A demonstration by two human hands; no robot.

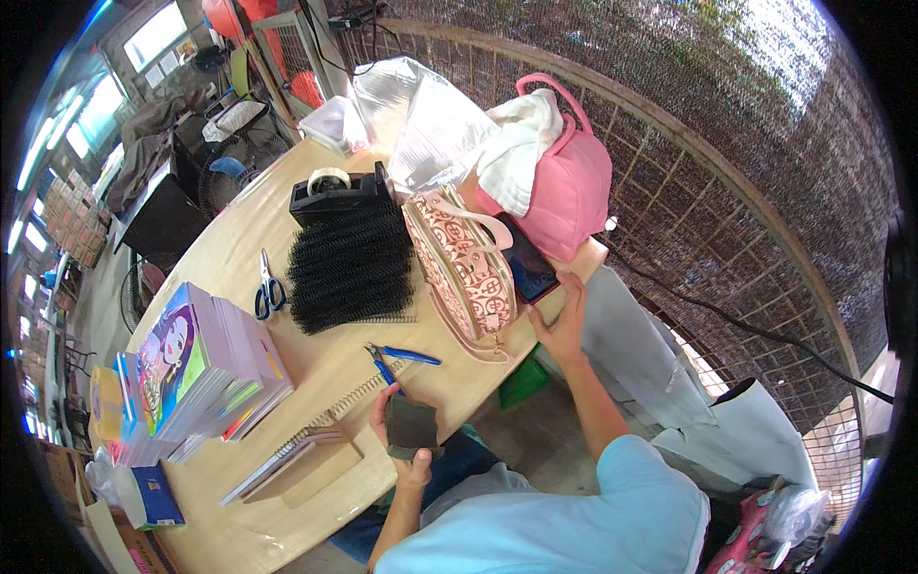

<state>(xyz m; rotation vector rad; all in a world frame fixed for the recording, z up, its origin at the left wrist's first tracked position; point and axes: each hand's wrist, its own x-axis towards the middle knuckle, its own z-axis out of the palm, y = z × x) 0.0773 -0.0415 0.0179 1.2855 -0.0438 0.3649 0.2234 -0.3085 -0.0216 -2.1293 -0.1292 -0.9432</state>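
In my left hand (405, 464) is a dark grey-green, squarish piece (412, 427), its kind unclear, held over the table's near edge. My right hand (562, 323) reaches to the right side of the table, fingers and thumb around the lower end of a dark phone (526, 263). Beside the phone lies a pink patterned handbag (466, 271) with its handle up. Blue-handled pliers (406, 355) rest just beyond my left hand. Left of that hand lies a spiral notebook (287, 459) with a loose-looking wire coil (352, 394) along its edge.
A bundle of black spiral coils (349, 273) sits mid-table, with a tape dispenser (335, 194) behind and scissors (268, 293) beside it. Stacked books (206, 368) stand at left. A pink bag (577, 191) and clear plastic (421, 124) occupy the far end. Wire mesh fencing (708, 191) curves along the right.
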